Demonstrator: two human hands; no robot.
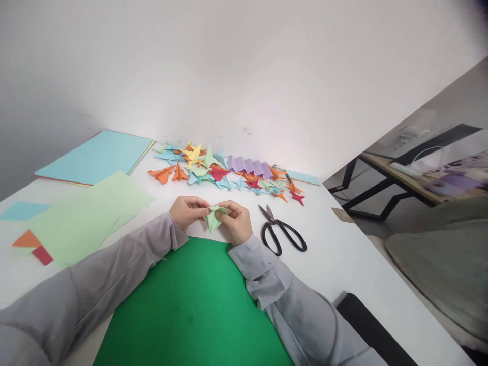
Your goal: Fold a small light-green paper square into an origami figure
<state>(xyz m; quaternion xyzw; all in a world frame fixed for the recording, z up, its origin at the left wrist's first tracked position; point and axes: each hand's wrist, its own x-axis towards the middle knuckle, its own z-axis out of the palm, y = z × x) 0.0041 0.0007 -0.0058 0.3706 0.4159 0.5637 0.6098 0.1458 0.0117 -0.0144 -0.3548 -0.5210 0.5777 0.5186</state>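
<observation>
A small folded piece of light green paper (213,220) is held between both hands, just above the far edge of a green sheet (190,300). My left hand (187,211) pinches its left side between thumb and fingers. On its right side, my right hand (235,221) grips it with the thumb in front. The paper points downward and shows several creases. Black-handled scissors (277,229) lie partly open on the white table to the right of my right hand.
Colourful folded paper figures (219,173) and a purple pleated strip (249,166) line the wall. Blue sheets (99,155) are stacked at the back left. Light green sheets (84,218) and small scraps (27,239) lie left. A black object (369,330) rests near the right edge.
</observation>
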